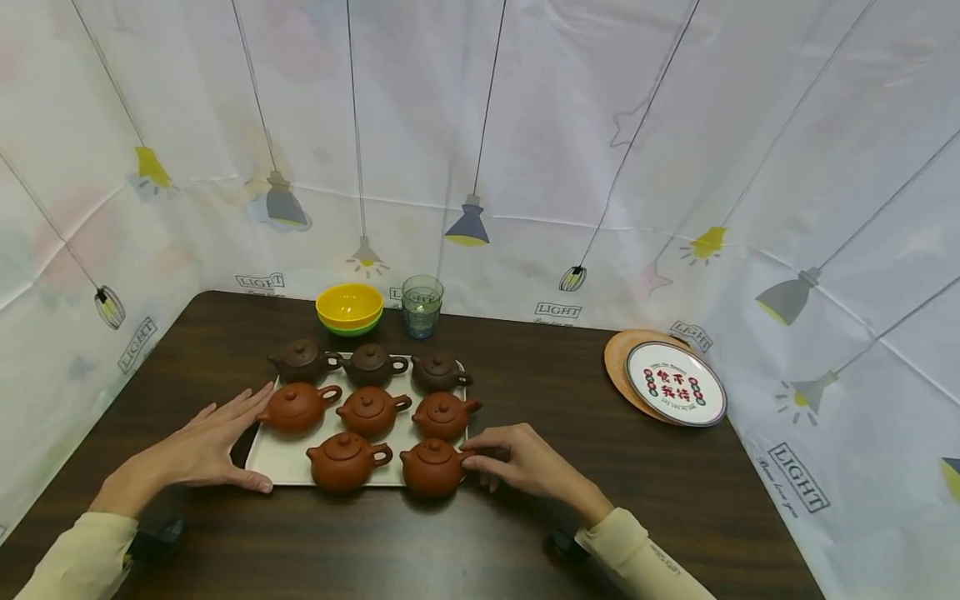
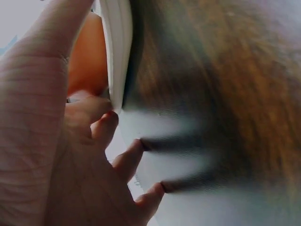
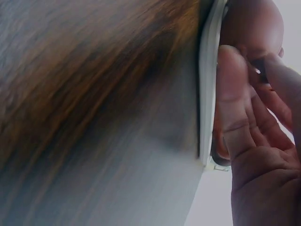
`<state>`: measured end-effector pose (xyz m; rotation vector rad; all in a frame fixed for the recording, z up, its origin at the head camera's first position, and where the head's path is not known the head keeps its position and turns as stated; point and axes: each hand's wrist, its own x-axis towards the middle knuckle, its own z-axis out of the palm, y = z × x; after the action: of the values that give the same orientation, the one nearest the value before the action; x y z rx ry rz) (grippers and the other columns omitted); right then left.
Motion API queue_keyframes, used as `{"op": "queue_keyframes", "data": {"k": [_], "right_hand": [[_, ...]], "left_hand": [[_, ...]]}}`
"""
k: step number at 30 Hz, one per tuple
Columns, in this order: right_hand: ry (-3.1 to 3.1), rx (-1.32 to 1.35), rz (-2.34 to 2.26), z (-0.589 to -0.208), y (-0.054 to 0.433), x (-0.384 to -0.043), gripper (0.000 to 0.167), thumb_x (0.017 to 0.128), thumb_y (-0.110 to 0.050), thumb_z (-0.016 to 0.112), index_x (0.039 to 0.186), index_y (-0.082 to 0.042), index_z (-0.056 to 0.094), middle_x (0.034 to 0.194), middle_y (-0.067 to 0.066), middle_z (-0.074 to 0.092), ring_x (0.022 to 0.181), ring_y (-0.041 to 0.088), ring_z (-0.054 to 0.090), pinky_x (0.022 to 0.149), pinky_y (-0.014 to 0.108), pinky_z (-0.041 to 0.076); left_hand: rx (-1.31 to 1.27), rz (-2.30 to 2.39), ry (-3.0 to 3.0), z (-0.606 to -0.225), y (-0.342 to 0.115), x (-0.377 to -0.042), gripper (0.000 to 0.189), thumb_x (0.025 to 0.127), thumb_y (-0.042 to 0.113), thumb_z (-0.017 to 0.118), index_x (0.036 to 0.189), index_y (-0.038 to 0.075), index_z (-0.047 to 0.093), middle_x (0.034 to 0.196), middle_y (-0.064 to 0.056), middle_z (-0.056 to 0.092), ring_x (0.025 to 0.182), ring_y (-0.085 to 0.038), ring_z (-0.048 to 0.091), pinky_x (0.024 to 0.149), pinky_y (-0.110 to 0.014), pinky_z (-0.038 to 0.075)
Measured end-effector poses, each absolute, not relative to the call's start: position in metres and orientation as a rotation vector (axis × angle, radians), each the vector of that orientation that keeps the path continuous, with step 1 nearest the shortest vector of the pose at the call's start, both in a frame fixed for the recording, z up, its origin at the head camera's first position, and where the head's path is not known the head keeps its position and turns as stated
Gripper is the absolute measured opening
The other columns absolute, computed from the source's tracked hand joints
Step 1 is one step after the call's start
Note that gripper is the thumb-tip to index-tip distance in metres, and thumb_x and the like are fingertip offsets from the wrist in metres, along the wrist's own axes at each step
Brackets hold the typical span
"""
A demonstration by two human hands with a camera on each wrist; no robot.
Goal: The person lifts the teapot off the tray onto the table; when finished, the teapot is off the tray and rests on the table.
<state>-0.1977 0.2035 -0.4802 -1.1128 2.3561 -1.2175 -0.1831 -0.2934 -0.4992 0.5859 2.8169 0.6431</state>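
A white rectangular tray (image 1: 258,462) bears several small clay teapots in rows, dark brown at the back and reddish brown in the middle and front. My left hand (image 1: 202,442) rests at the tray's left edge, fingers stretched out and spread, thumb at the front left corner. Its fingertips lie close to the left reddish teapot (image 1: 294,409) of the middle row. With thumb and fingers, my right hand (image 1: 525,461) pinches the right side of the front right teapot (image 1: 432,472). In the right wrist view, the fingers cover part of that teapot (image 3: 256,28).
Behind the tray stand a yellow bowl (image 1: 349,304) stacked on a green one and a clear glass (image 1: 422,308). Far right, a white plate (image 1: 701,400) with red characters overlaps a round wooden board (image 1: 618,367). A patterned white cloth (image 1: 525,275) borders the dark table (image 1: 525,358).
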Motion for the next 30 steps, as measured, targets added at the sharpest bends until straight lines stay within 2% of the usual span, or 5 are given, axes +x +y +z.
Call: {"op": "queue_keyframes", "data": {"k": [4,8,18,25,30], "right_hand": [[2.323,-1.102,-1.227,-0.480,0.198,-0.197,0.021,0.105,-0.021,0.071,0.121,-0.012,0.079,0.086,0.012,0.075,0.060,0.008,0.069,0.055,0.027,0.061],[2.320,-1.152,-1.210,-0.480,0.194,-0.197,0.020,0.105,-0.019,0.070,0.120,-0.010,0.080,0.086,0.012,0.074,0.062,0.007,0.073,0.057,0.028,0.063],[2.386,-1.303,-1.220,-0.478,0.199,-0.195,0.021,0.105,-0.009,0.068,0.123,-0.005,0.079,0.089,0.014,0.074,0.067,0.006,0.077,0.059,0.028,0.064],[2.352,-1.298,-1.328,-0.470,0.211,-0.200,0.021,0.104,-0.005,0.068,0.123,-0.006,0.079,0.089,0.016,0.074,0.068,0.007,0.078,0.059,0.032,0.065],[2.368,-1.287,-1.366,-0.459,0.226,-0.205,0.021,0.103,-0.005,0.069,0.122,-0.004,0.079,0.093,0.018,0.075,0.071,0.008,0.078,0.061,0.037,0.066]], "left_hand": [[0.582,0.631,2.813,-0.501,-0.298,-0.179,0.137,0.073,0.063,0.092,0.174,0.015,0.013,0.176,-0.026,0.024,0.158,-0.060,0.024,0.116,-0.087,0.016],[0.579,0.622,2.810,-0.503,-0.301,-0.176,0.138,0.073,0.063,0.091,0.175,0.016,0.010,0.176,-0.025,0.024,0.157,-0.060,0.025,0.115,-0.087,0.017],[0.581,0.578,2.800,-0.503,-0.298,-0.181,0.136,0.073,0.064,0.090,0.174,0.015,0.013,0.175,-0.027,0.027,0.156,-0.060,0.027,0.116,-0.087,0.020],[0.619,0.542,2.821,-0.504,-0.297,-0.183,0.134,0.076,0.062,0.089,0.174,0.016,0.011,0.176,-0.025,0.027,0.156,-0.059,0.030,0.115,-0.086,0.023],[0.621,0.563,2.815,-0.504,-0.296,-0.187,0.133,0.077,0.061,0.089,0.175,0.020,0.008,0.177,-0.024,0.024,0.157,-0.059,0.027,0.116,-0.086,0.021]]}}
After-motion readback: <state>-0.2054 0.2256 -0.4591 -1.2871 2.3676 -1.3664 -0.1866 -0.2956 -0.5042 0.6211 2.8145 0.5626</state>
